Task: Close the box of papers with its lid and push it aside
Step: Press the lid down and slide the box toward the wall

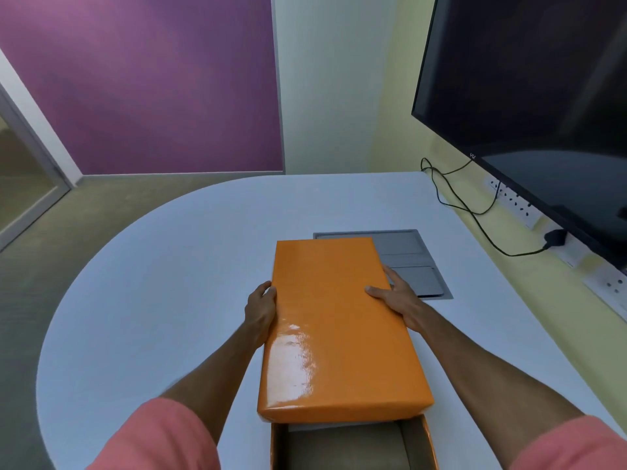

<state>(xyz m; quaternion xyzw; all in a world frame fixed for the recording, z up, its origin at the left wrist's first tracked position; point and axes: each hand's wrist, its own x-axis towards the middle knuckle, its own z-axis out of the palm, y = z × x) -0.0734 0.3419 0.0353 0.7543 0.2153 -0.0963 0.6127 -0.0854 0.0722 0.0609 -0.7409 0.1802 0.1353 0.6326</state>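
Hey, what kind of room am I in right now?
Probably a small office meeting room: a rounded white table with a built-in cable hatch, a large wall-mounted screen, and a row of wall sockets beneath it.

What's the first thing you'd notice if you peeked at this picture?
The glossy orange rectangular lid grabs the eye first, held mid-table with the left hand and right hand gripping its long sides. Below it, nearest the camera, sits the open orange box. A big black screen hangs on the wall at right.
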